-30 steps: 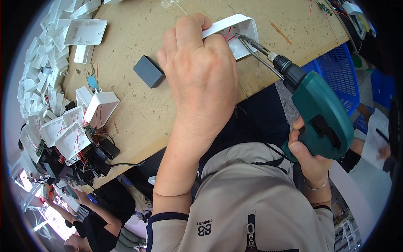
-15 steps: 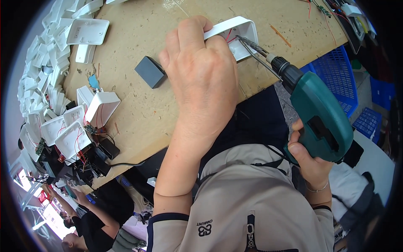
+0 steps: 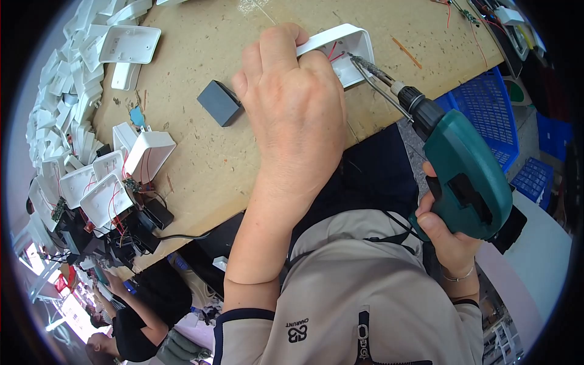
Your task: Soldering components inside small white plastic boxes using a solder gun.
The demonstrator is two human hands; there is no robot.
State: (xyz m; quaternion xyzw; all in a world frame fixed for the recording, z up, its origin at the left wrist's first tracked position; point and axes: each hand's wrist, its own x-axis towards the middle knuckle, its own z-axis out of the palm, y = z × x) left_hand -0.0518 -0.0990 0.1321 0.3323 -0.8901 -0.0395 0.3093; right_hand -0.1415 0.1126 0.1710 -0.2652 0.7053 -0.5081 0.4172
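Observation:
My left hand (image 3: 295,103) is closed on the rim of a white plastic housing (image 3: 359,45), steadying it on the table. Two red wires (image 3: 333,53) show inside the housing; my fingers partly hide its interior. In my right hand (image 3: 447,234) is a green soldering gun (image 3: 467,164), gripped by its handle. Its dark tip and thin metal feed tube reach over the housing's near right side, close to the wires. I cannot tell whether the tip touches anything. Left of my left hand lies a dark grey block (image 3: 219,103).
White housings (image 3: 67,91) are heaped at the far left. Wired housings (image 3: 106,201) with circuit boards and black parts stand nearer. A blue crate (image 3: 483,115) sits beyond the table's right edge. Another person (image 3: 137,322) works at lower left.
The soldering gun has drawn back slightly down and right, its tip a little away from the red wires. My left hand stays on the housing. The other person's arms have shifted.

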